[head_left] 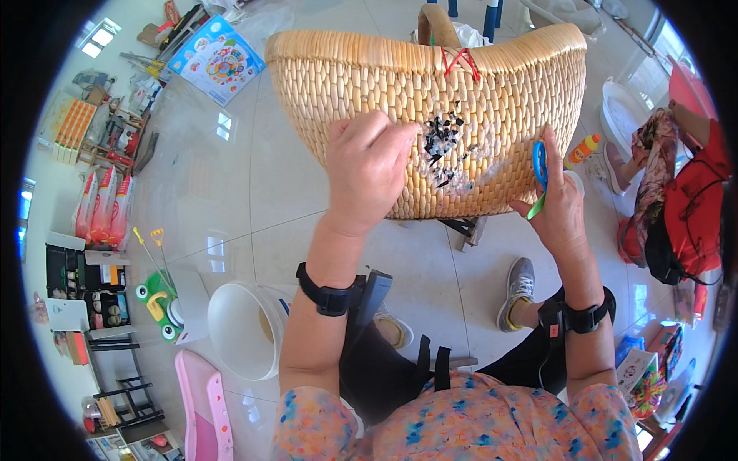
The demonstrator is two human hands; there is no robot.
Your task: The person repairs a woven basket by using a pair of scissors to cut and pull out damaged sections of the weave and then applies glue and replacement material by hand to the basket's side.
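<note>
A woven straw basket stands in front of me, its braided side facing me and a red tie at its rim. Small black scraps and whitish, clear bits cling to the middle of that side. My left hand is closed in a pinch against the weave, just left of the scraps; what its fingertips hold is hidden. Against the basket's right side rests my right hand, fingers curled round a blue-and-green looped tool. The rest of this tool is covered by the hand and cannot be made out.
A white bucket and a pink plastic piece stand at my lower left, near a green frog toy. To the right are a yellow bottle, white basins and another person's red clothing.
</note>
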